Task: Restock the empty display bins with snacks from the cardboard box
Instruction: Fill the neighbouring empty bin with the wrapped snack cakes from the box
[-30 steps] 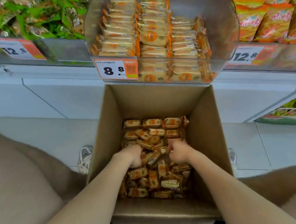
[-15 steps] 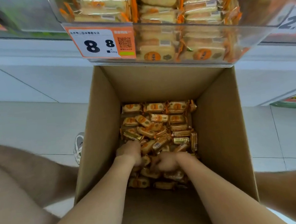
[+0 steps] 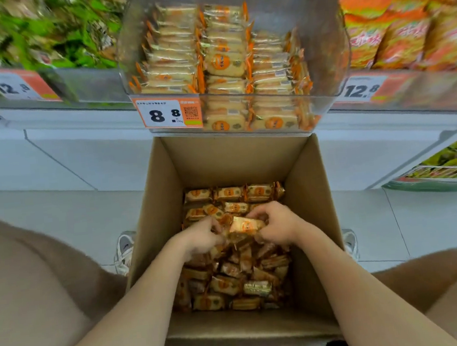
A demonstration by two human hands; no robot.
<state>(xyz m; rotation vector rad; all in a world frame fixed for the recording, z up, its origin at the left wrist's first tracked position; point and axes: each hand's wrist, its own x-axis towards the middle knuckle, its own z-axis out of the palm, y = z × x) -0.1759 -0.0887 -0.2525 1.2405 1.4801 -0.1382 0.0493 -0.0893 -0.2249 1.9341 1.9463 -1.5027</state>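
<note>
- Both hands have come up out of the heap they were dug into half a second ago, and they now carry a bundle of snack packets [image 3: 245, 225] between them. The view has also tipped upward, so more of the shelf shows.
- Nearest, the person squats with the cardboard box [image 3: 163, 207] between the knees and a shoe [image 3: 123, 250] just outside its left wall, probably to keep the reach short.
- The left hand [image 3: 203, 239] and right hand [image 3: 278, 228] have their fingers curled round opposite ends of the bundle and squeeze inward. That grip seems meant to keep several slippery wrappers together as one stack.
- Beneath them the loose packets [image 3: 232, 281] lie jumbled low in the box, while a tidier row stands against its far wall.
- Beyond, right above the box's far edge, the clear display bin [image 3: 323, 99] holds rows of the same packets set on edge, with a price tag [image 3: 170, 113] on its front. The box sits directly below, so the lift is likely short and straight. Room appears to remain along the bin's right side.
- Farthest out, the neighbouring bins hold green packets [image 3: 40, 32] on the left and orange bags [image 3: 403, 30] on the right, both blurred.
</note>
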